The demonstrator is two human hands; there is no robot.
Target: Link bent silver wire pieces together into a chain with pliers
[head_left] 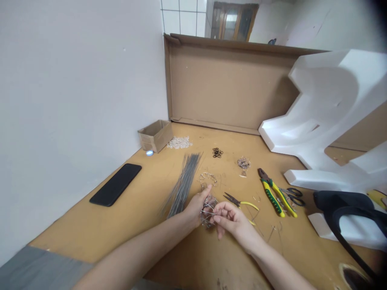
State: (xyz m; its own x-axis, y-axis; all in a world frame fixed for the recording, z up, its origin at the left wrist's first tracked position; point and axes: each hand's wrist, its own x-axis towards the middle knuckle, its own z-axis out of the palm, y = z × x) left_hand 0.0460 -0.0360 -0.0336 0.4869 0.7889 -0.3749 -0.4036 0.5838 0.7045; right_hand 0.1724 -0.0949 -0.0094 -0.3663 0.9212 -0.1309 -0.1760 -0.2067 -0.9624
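Observation:
Near the table's front, a bent-wire piece [208, 213] of thin silvery loops is held between my two hands. My left hand [198, 206] curls round its left side with the thumb raised. On the right side, my right hand [231, 219] pinches a wire of it between thumb and fingers. Just beyond lie curved wire bits [208, 177]. A bundle of straight grey wires [186, 183] rests left of my left hand. Needle-nose pliers [240, 201] with yellow handles lie right behind my right hand. My palms hide part of the wire piece.
Larger green-yellow pliers [276, 193] and scissors [293, 195] lie at right, near white foam packing [320, 108]. Further back are black rings [217, 152], a wire heap [243, 162], clear beads [179, 142] and a small cardboard box [155, 136]. A black phone [116, 185] lies left.

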